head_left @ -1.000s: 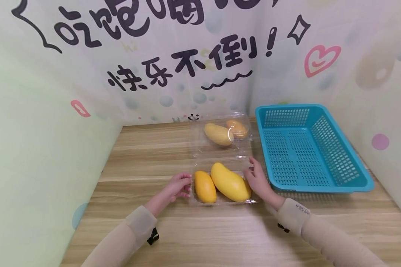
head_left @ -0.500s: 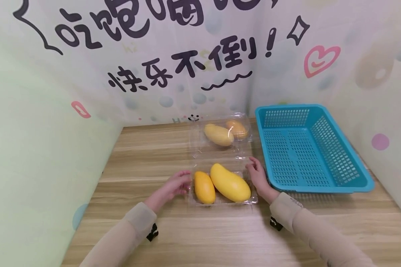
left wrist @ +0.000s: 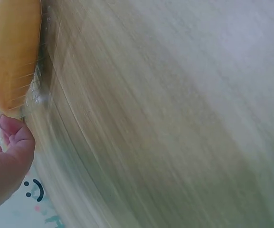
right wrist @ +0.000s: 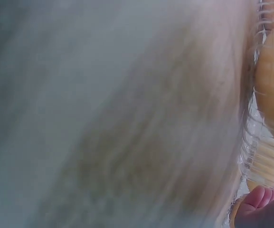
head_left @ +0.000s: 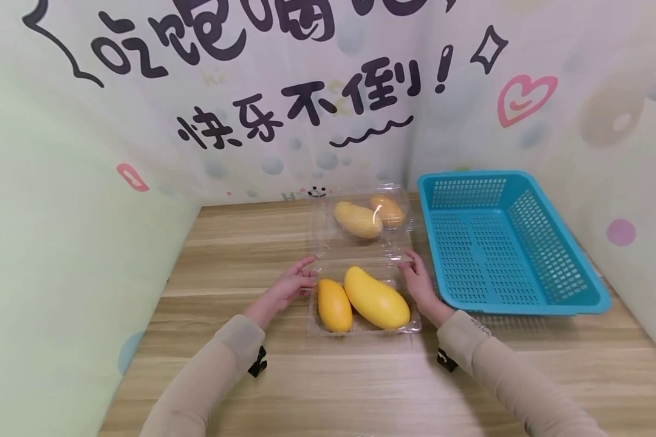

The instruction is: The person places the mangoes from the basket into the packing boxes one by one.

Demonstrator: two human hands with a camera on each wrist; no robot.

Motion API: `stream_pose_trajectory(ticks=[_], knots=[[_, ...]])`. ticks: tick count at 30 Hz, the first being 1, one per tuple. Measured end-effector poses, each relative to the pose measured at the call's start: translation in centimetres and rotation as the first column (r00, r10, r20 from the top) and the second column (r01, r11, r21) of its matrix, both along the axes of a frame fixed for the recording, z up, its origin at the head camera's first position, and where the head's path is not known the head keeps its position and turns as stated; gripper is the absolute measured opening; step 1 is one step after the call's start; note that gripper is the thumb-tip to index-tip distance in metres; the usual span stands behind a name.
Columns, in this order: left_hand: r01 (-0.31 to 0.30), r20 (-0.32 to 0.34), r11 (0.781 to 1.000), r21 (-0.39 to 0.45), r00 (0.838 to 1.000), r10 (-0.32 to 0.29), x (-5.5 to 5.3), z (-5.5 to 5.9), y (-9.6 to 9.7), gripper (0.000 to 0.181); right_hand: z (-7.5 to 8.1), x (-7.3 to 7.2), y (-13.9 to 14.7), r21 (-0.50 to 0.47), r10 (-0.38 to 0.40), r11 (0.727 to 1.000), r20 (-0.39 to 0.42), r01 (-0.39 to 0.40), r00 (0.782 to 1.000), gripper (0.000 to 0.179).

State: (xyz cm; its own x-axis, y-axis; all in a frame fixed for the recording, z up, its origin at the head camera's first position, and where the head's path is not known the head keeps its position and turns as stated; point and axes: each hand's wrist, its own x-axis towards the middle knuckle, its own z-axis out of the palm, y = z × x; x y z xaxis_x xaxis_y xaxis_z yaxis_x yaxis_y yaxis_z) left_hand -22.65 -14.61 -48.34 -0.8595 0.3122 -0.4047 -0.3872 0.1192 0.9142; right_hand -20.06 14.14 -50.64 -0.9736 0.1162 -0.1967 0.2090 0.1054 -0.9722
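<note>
A clear plastic clamshell box (head_left: 328, 333) holds two yellow mangoes in its near half: a small orange-yellow mango (head_left: 335, 306) on the left and a large mango (head_left: 376, 298) lying slanted beside it. My left hand (head_left: 288, 286) is at the box's left side, index finger stretched toward the back corner. On the right side, my right hand (head_left: 420, 284) has its fingertips at the rear right edge. In the left wrist view, the thumb (left wrist: 15, 130) sits close below the end of a mango. The right wrist view shows curved fingers (right wrist: 258, 197) beside the ribbed plastic wall.
Behind, two more mangoes (head_left: 358, 220) show through clear plastic near the back wall. A blue perforated basket (head_left: 571, 255) stands close to the right of my right hand. Patterned cloth walls (head_left: 251, 170) border the wooden table (head_left: 229, 255) at back and sides.
My left hand has moved forward along the box's left side, its index finger now stretched out. My right hand has shifted slightly, its fingertips nearer the rear edge. Box and mangoes look nearly still.
</note>
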Motion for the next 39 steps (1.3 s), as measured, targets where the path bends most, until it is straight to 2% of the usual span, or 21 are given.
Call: stream_pose_trajectory(ticks=[11, 17, 23, 32, 39], knots=[[-0.053, -0.005, 0.999, 0.014, 0.999, 0.053, 0.09, 0.31, 0.37, 0.06, -0.28, -0.02, -0.12, -0.037, -0.042, 0.999, -0.04, 0.04, 0.998, 0.044], [-0.068, 0.002, 0.998, 0.006, 0.998, 0.068, 0.05, 0.28, 0.4, 0.059, -0.15, 0.0, 0.0, -0.04, -0.019, 0.999, -0.049, 0.017, 0.999, 0.053], [-0.085, 0.002, 0.996, 0.011, 0.996, 0.085, -0.06, 0.2, 0.38, 0.058, -0.07, -0.06, 0.01, -0.078, -0.003, 0.997, -0.038, 0.001, 0.999, 0.054], [-0.088, 0.003, 0.996, 0.019, 0.996, 0.088, 0.14, 0.54, 0.46, 0.055, -0.02, 0.05, -0.05, -0.068, -0.034, 0.997, -0.053, 0.03, 0.998, 0.044], [-0.104, -0.025, 0.995, -0.002, 0.994, 0.104, 0.35, 0.39, 0.55, 0.054, 0.08, 0.54, 0.02, -0.048, -0.073, 0.996, -0.025, 0.072, 0.997, 0.036]])
